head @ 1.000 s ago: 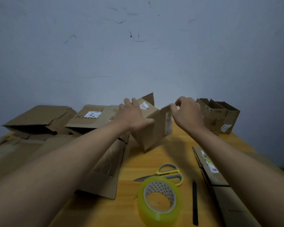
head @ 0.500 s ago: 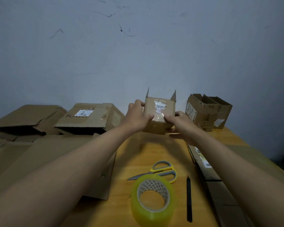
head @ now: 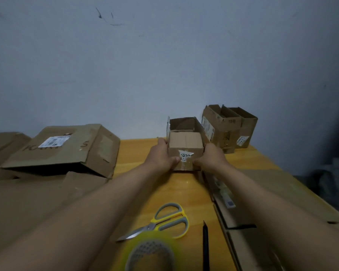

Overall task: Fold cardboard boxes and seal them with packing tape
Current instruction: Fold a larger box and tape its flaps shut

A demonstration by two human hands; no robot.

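Head view shows a small cardboard box (head: pixel 185 147) resting on the wooden table (head: pixel 137 151), far flaps standing open. Left hand (head: pixel 161 156) and right hand (head: pixel 210 156) grip its sides, thumbs curled onto the near face; scissors (head: pixel 164 222) and a tape roll (head: pixel 149 251) lie nearer

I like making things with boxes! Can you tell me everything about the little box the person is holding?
The small box is plain brown cardboard with a torn white label under shiny tape on its near side. It sits upright on the yellow-wood table. One near flap is folded over; the far part is open, flaps standing up. The left hand and right hand grip its sides, thumbs on the front.
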